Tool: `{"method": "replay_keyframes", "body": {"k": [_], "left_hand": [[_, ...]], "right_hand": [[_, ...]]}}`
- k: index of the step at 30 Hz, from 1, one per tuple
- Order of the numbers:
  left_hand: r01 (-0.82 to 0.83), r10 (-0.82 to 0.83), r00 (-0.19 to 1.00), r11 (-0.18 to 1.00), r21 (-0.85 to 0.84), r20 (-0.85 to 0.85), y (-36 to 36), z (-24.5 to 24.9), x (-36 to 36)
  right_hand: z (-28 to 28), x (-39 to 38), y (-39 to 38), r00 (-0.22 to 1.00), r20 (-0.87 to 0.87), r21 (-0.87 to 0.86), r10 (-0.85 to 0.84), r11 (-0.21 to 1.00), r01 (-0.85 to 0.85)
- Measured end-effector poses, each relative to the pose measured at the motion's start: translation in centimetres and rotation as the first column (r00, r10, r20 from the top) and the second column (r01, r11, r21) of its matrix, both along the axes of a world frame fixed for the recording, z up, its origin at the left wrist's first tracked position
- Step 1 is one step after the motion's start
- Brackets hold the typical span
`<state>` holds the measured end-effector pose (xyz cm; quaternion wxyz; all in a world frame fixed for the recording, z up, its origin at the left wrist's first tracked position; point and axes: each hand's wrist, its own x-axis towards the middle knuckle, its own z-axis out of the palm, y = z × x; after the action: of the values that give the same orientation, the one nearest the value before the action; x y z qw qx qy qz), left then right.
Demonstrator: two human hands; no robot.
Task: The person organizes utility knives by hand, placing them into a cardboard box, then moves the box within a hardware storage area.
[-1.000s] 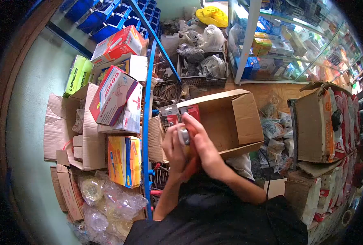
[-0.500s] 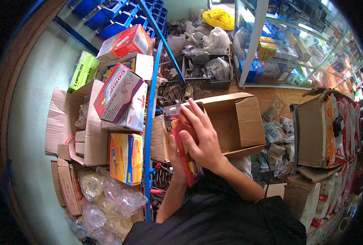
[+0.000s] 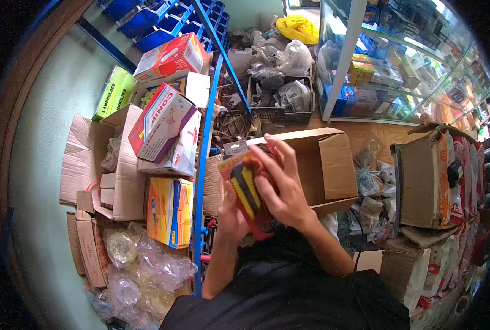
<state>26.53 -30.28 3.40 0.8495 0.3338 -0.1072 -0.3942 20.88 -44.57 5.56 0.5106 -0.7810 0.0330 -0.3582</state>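
Observation:
A red-and-orange blister pack point(image 3: 245, 187) with a yellow-and-black tool inside, perhaps a cutter, is held tilted in front of my chest. Grey card with a hang hole point(image 3: 235, 146) shows behind its top, so more than one pack seems to be in the stack. My left hand point(image 3: 231, 219) grips the stack from its lower left side, most of its fingers hidden beneath. From the right, my right hand point(image 3: 285, 192) is closed around the packs, fingers bent over the top edge. Just beyond the hands lies an open cardboard box point(image 3: 337, 165).
To the left, a blue metal rack point(image 3: 206, 165) bears product boxes point(image 3: 162, 124) and clear plastic bags point(image 3: 162, 269). Behind stand a black crate point(image 3: 281, 114) of bagged goods and a glass cabinet point(image 3: 341, 66). Cartons of red packets point(image 3: 424, 184) stand at the right.
The pack has turned so its yellow-and-black front faces up more. My right hand has shifted slightly right, its fingers now more bent than flat across the pack.

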Motion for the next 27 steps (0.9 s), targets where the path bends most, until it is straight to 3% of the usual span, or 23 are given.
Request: {"method": "replay_keyframes", "body": {"k": [1,2,5,8,9,11,13,15,17,18,21,23,26,27], "left_hand": [[-0.003,0.003,1.000,0.998,0.061,0.002,-0.1,0.1,-0.3],[-0.009,0.004,0.999,0.994,0.108,0.043,-0.1,-0.1,-0.6],[-0.104,0.098,0.994,0.978,0.181,0.045,-1.0,0.9,-1.2],[-0.094,0.092,0.995,0.992,-0.084,-0.023,-1.0,0.0,0.2],[0.082,-0.092,0.996,0.944,-0.321,-0.018,-1.0,-0.2,1.4],[-0.117,0.107,0.987,0.990,-0.075,-0.118,-1.9,1.0,1.4],[-0.095,0.100,0.990,0.994,0.055,-0.104,-2.3,1.1,1.2],[-0.066,0.070,0.996,0.995,0.078,-0.046,-2.0,0.2,0.5],[-0.156,0.168,0.979,0.982,0.110,-0.115,-1.8,0.2,-0.5],[-0.156,0.163,0.981,0.985,0.074,-0.102,-2.0,0.3,-0.3],[-0.175,0.177,0.977,0.984,0.029,-0.117,-2.9,1.5,1.1],[-0.213,0.210,0.944,0.977,0.018,-0.256,-3.1,2.0,2.0],[-0.179,0.158,0.934,0.983,-0.037,-0.319,-2.8,-0.8,4.4],[-0.251,0.264,0.909,0.965,0.080,-0.322,-3.5,-0.8,4.3]], "right_hand": [[0.1,0.5,-0.1,1.000,0.009,0.067,-0.022,0.998,0.021],[0.3,0.7,-0.4,0.996,-0.015,-0.024,-0.085,0.996,0.085],[0.7,0.2,0.1,0.993,-0.099,-0.048,-0.061,0.997,0.057],[-0.3,-1.5,1.9,0.983,-0.175,-0.116,-0.053,0.993,0.033],[-0.9,-2.2,2.5,0.978,-0.202,-0.171,-0.049,0.985,0.014],[-1.4,-2.8,2.4,0.971,-0.239,-0.177,-0.014,0.984,-0.030],[-2.4,-2.7,2.0,0.969,-0.247,-0.147,0.021,0.987,-0.059],[-2.6,-1.5,0.8,0.990,-0.128,-0.118,-0.063,0.992,0.048],[-1.4,-1.0,0.2,0.987,-0.118,-0.041,-0.108,0.994,0.103],[-1.4,-0.9,0.5,0.989,-0.084,-0.084,-0.119,0.990,0.111],[-2.1,-2.2,1.7,0.996,-0.067,-0.201,-0.059,0.979,0.045],[-2.3,-3.0,1.8,0.991,-0.135,-0.189,-0.005,0.982,-0.021],[-3.6,-4.2,1.2,0.965,-0.249,-0.121,0.085,0.986,-0.118],[-3.8,-4.6,1.1,0.965,-0.250,-0.098,0.079,0.990,-0.106]]}}
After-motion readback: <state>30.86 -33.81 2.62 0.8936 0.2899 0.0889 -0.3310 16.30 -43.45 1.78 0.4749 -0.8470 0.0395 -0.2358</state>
